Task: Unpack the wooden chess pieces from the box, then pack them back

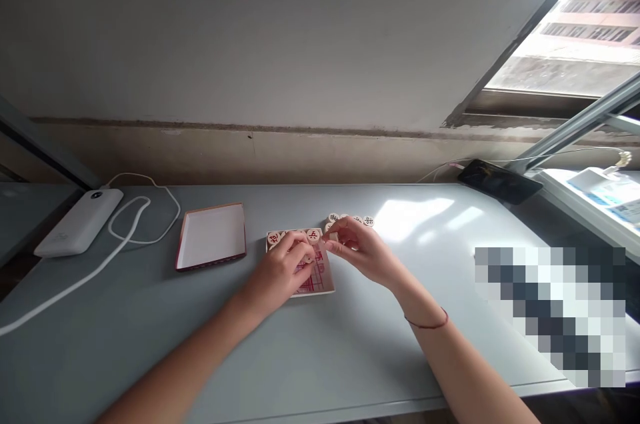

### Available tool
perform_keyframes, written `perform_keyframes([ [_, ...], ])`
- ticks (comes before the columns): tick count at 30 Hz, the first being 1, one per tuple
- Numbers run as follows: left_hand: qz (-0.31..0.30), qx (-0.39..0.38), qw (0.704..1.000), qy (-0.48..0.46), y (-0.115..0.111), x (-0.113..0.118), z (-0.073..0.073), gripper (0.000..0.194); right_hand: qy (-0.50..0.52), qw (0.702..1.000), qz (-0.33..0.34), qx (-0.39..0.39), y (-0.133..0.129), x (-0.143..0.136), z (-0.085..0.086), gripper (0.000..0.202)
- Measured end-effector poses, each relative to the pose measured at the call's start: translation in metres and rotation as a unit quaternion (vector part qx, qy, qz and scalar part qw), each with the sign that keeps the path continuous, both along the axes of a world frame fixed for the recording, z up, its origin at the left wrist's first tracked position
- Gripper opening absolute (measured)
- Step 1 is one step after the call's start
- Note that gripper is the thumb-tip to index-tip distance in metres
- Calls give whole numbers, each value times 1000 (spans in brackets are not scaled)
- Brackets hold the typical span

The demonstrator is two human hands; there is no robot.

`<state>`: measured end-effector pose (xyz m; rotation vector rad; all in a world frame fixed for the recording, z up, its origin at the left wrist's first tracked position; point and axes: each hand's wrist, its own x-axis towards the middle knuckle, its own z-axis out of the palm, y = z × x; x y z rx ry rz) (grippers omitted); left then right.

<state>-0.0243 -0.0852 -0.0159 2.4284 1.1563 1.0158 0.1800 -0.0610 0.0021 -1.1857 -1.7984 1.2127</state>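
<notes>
A shallow box (325, 281) with a red-printed bottom stands near the middle of the grey desk, with round character-marked pieces (313, 235) along its far side. Over the box, my left hand (287, 269) has its fingers curled together around a piece that shows only in part. My right hand (361, 249) is at the box's right edge, thumb and fingers bent toward each other around a pale piece (333, 236). More round pieces (369, 221) lie on the desk just beyond my right hand, some hidden by it.
An open box lid (213, 237) lies left of the box. Farther left are a white power bank (80, 223) and its white cable (113, 257). At the back right rests a black phone (499, 181). A wall (250, 157) borders the desk's far edge.
</notes>
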Motion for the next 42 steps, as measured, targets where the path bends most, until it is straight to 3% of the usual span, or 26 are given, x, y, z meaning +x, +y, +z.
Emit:
perform_keyframes([
  [5,-7,22,996,83,5,7,-5,8,-27,998,-59,28,-1,3,-3,28],
  [11,33,65,985,153,9,1,-2,10,-101,987,-18,120,-11,-6,3,18],
  [18,32,-13,980,194,17,-35,9,47,-288,930,40,225,-19,-22,-6,18],
  [23,14,-97,975,200,20,-44,4,57,-341,905,33,254,-17,-26,-12,16],
  [32,3,-109,975,192,19,-45,-6,65,-330,912,-23,243,-13,-30,-18,6],
  [35,11,-116,974,194,20,-45,-2,64,-272,936,-46,218,-6,-23,-12,8],
  [37,15,-126,974,188,21,-46,5,62,-252,942,-99,196,4,-17,-5,14],
  [39,14,-128,975,181,22,-47,12,58,-290,930,-153,165,18,-13,2,19],
  [42,6,-86,982,166,21,-52,17,50,-400,896,-165,96,40,-17,12,26],
])
